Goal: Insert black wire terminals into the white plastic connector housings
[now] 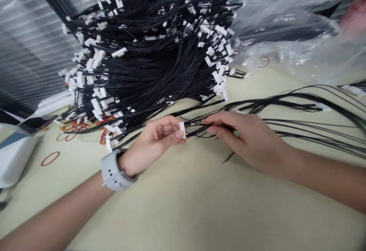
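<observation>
The left hand [168, 133] is closed in a pinch, thumb and fingers gripping a small white connector [182, 130] near the middle of the view. Just beside it, at its three o'clock, the right hand [243, 135] has its thumb and forefinger nearly together on thin black wires [200, 124]; how many it grips is unclear. More wires run from the connector beneath the right hand and on towards three o'clock over the table [183, 205]. From the hands, a large cable pile [160, 60] lies at eleven o'clock, clear plastic bags [303, 56] at two, and a red rubber band [50, 159] near nine.
</observation>
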The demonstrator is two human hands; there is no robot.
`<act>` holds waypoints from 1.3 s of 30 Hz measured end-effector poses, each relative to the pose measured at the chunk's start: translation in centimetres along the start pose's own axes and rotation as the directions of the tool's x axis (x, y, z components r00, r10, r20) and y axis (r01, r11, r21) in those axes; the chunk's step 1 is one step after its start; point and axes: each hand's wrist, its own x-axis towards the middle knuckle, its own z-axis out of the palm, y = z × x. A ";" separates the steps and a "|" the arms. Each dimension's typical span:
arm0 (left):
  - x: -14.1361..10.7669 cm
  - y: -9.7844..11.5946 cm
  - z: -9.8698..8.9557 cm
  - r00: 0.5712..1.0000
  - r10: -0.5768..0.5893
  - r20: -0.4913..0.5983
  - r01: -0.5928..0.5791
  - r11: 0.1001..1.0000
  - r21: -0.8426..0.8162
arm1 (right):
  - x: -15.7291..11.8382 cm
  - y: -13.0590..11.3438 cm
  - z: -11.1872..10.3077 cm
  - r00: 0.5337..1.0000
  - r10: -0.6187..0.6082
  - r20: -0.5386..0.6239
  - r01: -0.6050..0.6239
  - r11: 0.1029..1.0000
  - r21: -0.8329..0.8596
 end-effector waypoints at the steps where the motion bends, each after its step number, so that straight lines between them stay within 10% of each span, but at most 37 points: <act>1: 0.0 0.0 0.0 1.000 -0.005 -0.004 0.005 1.000 0.004 | 0.0 0.0 0.0 1.000 0.000 0.023 0.000 1.000 0.004; 39: -0.9 0.3 1.4 0.996 0.038 0.079 -0.040 0.999 0.024 | -0.9 -1.2 1.0 0.969 -0.238 -0.068 0.242 0.969 0.044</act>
